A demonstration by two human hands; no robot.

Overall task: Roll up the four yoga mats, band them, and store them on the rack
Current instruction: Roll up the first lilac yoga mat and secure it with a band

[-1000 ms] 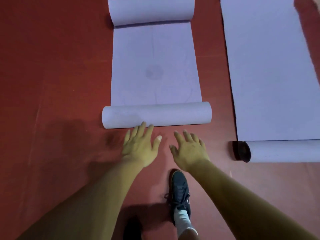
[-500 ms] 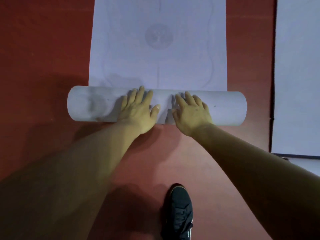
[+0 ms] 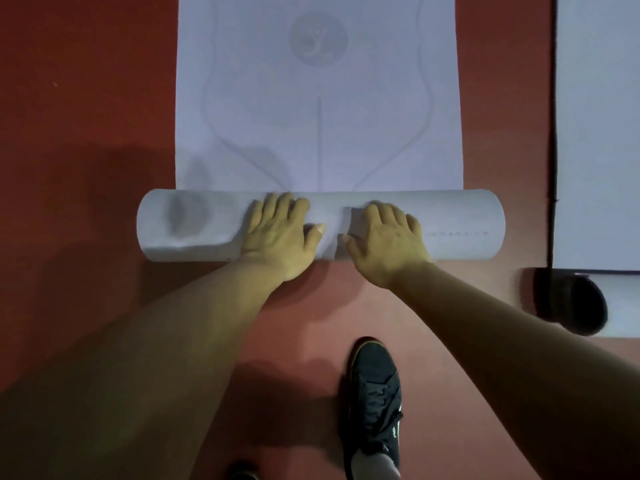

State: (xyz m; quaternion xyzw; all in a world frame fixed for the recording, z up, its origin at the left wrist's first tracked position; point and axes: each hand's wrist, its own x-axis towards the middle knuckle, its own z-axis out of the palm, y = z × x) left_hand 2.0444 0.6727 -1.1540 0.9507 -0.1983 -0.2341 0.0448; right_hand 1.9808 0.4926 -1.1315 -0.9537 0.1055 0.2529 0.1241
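One mat roll [image 3: 457,221], long axis left-right

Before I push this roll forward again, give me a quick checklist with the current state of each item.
1. Hands placed: left hand and right hand lie flat on the rolled part of the pale lilac yoga mat, near its middle: ok.
2. Roll square to the mat's flat stretch ahead: ok.
3. Flat stretch free of objects: ok.
4. Gap to the second lilac mat on the right, with red floor showing between: ok.
5. Dark lace-up shoe behind the roll, not touching it: ok.
6. Roll tightness: cannot tell.
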